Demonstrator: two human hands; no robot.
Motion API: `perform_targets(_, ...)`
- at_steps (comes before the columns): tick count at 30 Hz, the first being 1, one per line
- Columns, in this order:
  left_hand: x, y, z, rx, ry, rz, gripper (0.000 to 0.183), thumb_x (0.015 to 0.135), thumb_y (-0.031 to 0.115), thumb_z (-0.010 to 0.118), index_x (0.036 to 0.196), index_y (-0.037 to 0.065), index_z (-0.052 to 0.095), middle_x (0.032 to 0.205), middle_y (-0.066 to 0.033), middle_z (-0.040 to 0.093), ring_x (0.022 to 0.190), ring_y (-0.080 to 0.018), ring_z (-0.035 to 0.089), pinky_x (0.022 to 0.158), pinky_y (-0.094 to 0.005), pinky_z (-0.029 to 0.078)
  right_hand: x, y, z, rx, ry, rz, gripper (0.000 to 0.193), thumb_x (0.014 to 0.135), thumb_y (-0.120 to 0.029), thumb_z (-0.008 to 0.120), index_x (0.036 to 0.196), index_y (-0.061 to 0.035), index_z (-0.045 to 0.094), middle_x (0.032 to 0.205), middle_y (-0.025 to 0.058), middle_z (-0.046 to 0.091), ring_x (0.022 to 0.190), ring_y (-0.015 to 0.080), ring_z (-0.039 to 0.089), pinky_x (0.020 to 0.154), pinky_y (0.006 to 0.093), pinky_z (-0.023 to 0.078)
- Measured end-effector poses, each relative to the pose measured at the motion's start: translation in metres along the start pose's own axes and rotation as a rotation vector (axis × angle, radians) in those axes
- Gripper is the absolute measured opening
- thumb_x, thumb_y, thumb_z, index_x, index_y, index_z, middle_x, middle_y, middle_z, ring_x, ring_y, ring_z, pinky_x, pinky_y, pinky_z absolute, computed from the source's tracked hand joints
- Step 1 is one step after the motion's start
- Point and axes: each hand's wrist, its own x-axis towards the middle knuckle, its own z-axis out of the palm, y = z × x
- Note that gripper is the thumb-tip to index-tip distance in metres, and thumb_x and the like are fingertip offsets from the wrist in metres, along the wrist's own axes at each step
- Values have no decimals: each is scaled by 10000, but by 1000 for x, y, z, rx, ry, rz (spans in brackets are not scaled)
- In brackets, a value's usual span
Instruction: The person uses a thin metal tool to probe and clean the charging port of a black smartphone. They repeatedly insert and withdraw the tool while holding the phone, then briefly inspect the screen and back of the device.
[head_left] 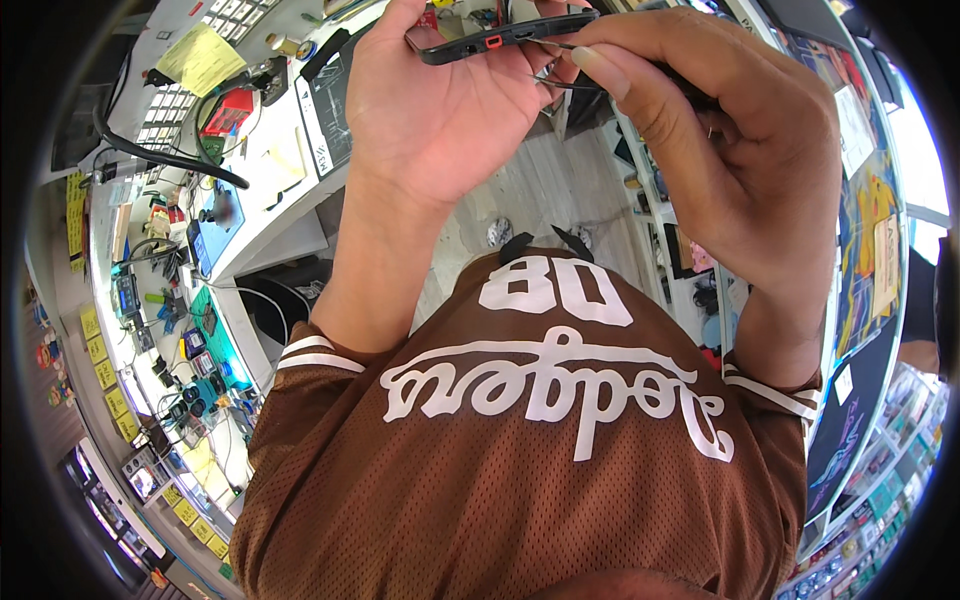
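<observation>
At the top of the head view, my left hand (440, 125) is closed round a dark phone (452, 51), palm up, with the phone's edge facing me. A small red-orange rim surrounds an opening in the middle of that edge. My right hand (730, 130) pinches thin metal tweezers (556, 43) between thumb and fingers. One slim prong points at the phone's edge, just right of the red-orange rim; I cannot tell whether it touches. The other prong sits lower, apart from the first, in front of my left fingers. The phone's far face is mostly hidden.
On the left, a white workbench (265, 225) carries tools, cables and small devices. A black cable (170, 160) arches over it, near a yellow paper (203, 58). A glass-topped counter (865, 250) runs along the right. Wood-look floor (520, 190) lies below my hands.
</observation>
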Motion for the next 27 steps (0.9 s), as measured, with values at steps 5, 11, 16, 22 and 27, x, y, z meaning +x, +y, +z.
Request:
perform_targets(5,4,2,-2,11,-30,-25,476,1073,381,497,1317,-16,592,1230,-192,681,1218,-324,609,1016,-467,484,-5,2,4,-40,148,-211,54,838,26,740,891,28,733,701,172,689,548,258,658,499,342,483)
perform_targets(11,2,-1,10,-57,16,-25,462,1078,380,496,1293,-15,599,1214,-198,683,1203,-319,620,985,-440,502,-4,-2,-4,-24,104,-195,42,836,12,748,874,26,737,741,174,701,572,289,661,510,366,491)
perform_targets(16,3,-2,10,-19,3,-1,451,1078,371,503,1291,-16,595,1213,-203,680,1198,-329,626,1027,-452,498,3,-24,-12,-215,-15,-128,45,835,1,741,870,27,731,714,171,682,582,313,657,517,384,502)
perform_targets(22,3,2,0,46,-78,40,461,1079,374,511,1325,-11,571,1209,-203,679,1202,-325,627,1057,-456,487,5,-31,-12,-270,-61,-128,42,840,-12,719,861,24,718,693,173,663,563,332,648,514,400,509)
perform_targets(27,-2,-1,13,27,-2,27,454,1072,379,533,1329,7,570,1203,-195,676,1192,-309,624,1057,-454,486,-4,-15,-8,-153,34,-209,45,843,-24,714,842,21,715,690,172,660,556,329,647,510,396,506)
